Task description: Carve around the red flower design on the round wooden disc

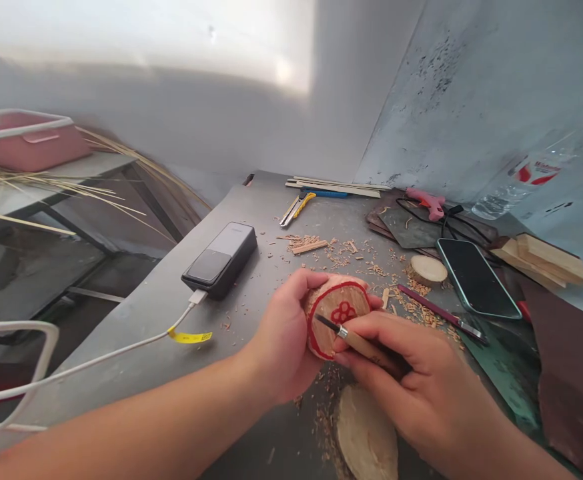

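Observation:
A round wood slice with a red painted rim and a red flower on its face sits in my left hand, whose fingers wrap round its edge. My right hand grips the wooden handle of a carving chisel. The chisel's dark metal tip lies over the left part of the slice's face, by the red rim; whether it cuts in, I cannot tell. Below the hands a larger oval wood slice lies on the table, partly hidden by my right hand.
On the grey table lie a power bank with a white cable, a yellow utility knife, wood shavings, a small wood disc, a maroon pen-like knife, a phone, a pink glue gun and a plastic bottle.

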Tool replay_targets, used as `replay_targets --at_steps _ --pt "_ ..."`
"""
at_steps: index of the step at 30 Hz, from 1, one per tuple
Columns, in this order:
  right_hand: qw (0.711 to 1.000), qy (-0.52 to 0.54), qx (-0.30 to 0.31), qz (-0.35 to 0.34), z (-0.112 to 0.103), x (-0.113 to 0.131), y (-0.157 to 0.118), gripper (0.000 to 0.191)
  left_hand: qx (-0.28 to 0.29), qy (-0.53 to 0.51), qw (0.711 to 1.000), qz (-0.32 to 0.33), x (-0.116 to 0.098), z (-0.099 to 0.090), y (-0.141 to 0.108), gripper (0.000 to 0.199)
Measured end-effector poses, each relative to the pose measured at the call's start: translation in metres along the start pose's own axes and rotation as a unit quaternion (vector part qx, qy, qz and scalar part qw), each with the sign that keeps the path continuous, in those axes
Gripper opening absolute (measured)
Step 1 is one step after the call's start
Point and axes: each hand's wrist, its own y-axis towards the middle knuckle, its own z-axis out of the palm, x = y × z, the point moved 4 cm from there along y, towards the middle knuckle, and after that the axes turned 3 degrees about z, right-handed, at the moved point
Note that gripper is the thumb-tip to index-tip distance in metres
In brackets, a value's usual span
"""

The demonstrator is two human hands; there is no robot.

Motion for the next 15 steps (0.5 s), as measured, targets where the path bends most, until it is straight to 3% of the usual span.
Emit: replay_targets --at_steps 4,9,15 --pt "1.000 -0.001 0.006 -0.028 -0.004 0.002 -0.003 0.015 -0.017 -0.007 1.000 0.010 -0.004 -0.002 0.002 0.042" --pt "0.997 0.052 0.020 0.048 -0.015 -0.003 -0.001 0.025 -0.032 -0.010 0.998 0.061 -0.020 -0.003 0.003 0.041" --pt "0.997 0.050 -0.047 0.046 -0.018 -0.005 0.002 0.016 -0.013 0.016 0.999 0.028 -0.018 -0.003 0.002 0.039"
